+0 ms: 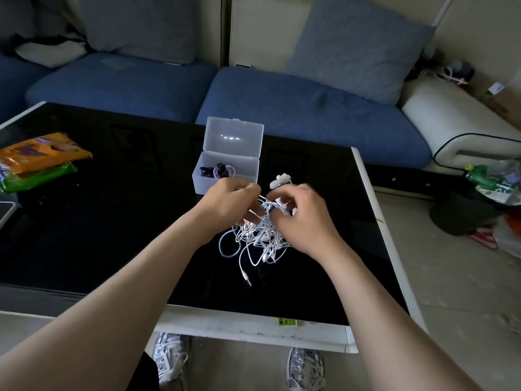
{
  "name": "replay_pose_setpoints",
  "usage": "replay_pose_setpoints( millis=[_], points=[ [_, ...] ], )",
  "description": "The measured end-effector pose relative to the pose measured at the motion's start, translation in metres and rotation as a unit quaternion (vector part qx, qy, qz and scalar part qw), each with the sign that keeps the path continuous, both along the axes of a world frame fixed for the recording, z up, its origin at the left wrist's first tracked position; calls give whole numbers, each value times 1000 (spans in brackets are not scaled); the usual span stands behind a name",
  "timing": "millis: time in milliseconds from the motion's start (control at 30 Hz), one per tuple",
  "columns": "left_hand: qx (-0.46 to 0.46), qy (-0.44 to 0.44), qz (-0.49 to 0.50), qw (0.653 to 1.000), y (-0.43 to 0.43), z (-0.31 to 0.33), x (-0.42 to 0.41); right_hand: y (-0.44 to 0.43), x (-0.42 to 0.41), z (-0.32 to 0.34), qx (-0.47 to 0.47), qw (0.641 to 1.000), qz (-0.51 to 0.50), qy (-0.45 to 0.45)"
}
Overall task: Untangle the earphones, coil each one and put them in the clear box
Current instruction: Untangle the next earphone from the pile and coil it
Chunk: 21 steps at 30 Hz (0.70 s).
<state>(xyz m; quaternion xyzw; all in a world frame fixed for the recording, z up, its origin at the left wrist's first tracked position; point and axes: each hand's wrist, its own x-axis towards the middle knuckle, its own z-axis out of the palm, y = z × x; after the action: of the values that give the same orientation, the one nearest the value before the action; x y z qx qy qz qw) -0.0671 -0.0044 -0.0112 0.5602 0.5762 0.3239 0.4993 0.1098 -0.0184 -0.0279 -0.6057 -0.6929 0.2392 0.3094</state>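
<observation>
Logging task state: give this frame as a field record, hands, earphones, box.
left hand: pinches white earphone tangle
right hand: pinches same tangle
tangle location: on black table, jack plug at near end
clear box: lid open, purple and dark coils inside
beside box: white bundle, kind unclear
table left: snack packets

Print on the yellow sticker (287, 322) and snack packets (42, 153) is too blurred to read.

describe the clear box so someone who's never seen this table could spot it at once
On the black table before the blue sofa, look near the far edge, just beyond the white tangle. The box stands with its lid hinged up and dark and purple coils inside. Unlike the orange packet at left, it is see-through.
</observation>
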Motion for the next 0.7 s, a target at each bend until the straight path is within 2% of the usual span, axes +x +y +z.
replay_pose_setpoints(
  millis=[67, 100, 233, 300, 367, 433, 500, 600, 700],
  points=[
    [12, 25, 1, 1000, -1, 1, 0, -3, -4, -2, -55, 997, 57, -9],
    [13, 34, 0, 999, -1, 1, -1, -4, -5, -5, -53, 996, 69, -32],
    [-20, 28, -8, 999, -3, 3, 0, -3, -1, -17, -46, 998, 31, -25],
    [-45, 10, -6, 999, -2, 1, 1, 0, 1, -18, -84, 996, 0, 16],
    [-66, -4, 5, 998, -1, 0, 2, -1, 0, -16, -156, 982, -31, 106],
    [-84, -6, 16, 996, 0, -1, 1, -3, 0, -12, -243, 938, -78, 236],
    [-96, 5, 29, 995, 0, -1, 0, -2, 0, -6, -325, 872, -127, 343],
    [-94, 27, 48, 994, 0, -4, -3, 5, 0, -6, -398, 796, -176, 420],
    [-86, 31, 75, 993, 0, -5, -7, 9, 0, -9, -403, 757, -207, 470]
  ],
)
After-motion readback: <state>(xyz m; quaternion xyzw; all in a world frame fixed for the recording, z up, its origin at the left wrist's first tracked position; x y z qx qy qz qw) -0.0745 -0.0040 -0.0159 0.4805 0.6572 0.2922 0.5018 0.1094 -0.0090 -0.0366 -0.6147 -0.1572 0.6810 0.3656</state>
